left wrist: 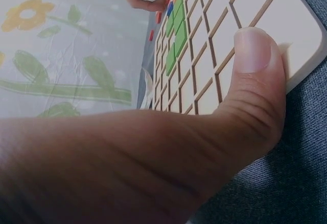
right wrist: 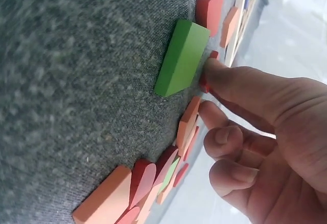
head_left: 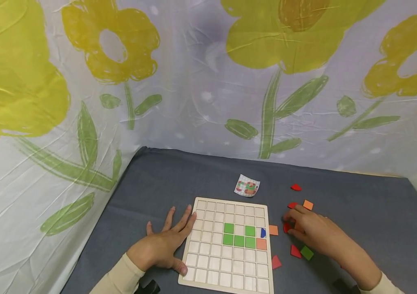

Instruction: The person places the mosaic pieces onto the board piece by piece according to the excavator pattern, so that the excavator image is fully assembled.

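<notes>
My left hand (head_left: 164, 245) rests with spread fingers along the left edge of a pale wooden grid board (head_left: 213, 261). In the left wrist view its thumb (left wrist: 258, 76) presses on the board's corner. Several green tiles (head_left: 239, 241), a salmon tile (head_left: 261, 244) and a blue rounded piece (head_left: 263, 232) sit in the board's cells. Right of the board, my right hand (head_left: 313, 228) pinches a red piece (head_left: 286, 227) at the cloth between thumb and forefinger; its other fingers are curled. The red piece's full shape is hidden by the fingers.
Loose red, orange and green pieces surround the right hand, among them a green block (right wrist: 183, 58) and an orange tile (head_left: 308, 205). A small pattern card (head_left: 247, 185) lies behind the board. Dark grey cloth (head_left: 179, 175) covers the table, backed by a flowered curtain (head_left: 193, 81).
</notes>
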Available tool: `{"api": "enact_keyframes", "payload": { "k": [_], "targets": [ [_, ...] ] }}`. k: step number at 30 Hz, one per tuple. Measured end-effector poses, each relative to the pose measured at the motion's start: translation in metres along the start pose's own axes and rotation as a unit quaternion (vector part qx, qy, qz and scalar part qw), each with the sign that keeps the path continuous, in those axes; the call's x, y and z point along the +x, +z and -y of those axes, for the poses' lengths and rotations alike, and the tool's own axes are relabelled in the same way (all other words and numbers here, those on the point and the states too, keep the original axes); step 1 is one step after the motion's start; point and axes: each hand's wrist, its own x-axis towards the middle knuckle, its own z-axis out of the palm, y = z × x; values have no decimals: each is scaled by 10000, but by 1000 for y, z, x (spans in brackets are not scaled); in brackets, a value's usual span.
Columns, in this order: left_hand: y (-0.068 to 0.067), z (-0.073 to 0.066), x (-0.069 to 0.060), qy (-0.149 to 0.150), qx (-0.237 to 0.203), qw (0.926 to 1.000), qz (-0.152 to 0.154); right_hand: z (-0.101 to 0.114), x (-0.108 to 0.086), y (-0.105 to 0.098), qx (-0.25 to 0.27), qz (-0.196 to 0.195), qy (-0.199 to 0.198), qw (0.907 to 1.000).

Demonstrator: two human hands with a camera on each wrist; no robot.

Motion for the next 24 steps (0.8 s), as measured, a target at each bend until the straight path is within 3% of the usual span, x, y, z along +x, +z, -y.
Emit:
{"api": "enact_keyframes", "payload": {
  "k": [7,24],
  "targets": [
    [0,0,-1,17,-32,10000,14,4,2,0,75,8,53,10000],
    [0,1,-1,22,-69,10000,19,9,10,6,-445,-307,-41,9985]
  ]
}}
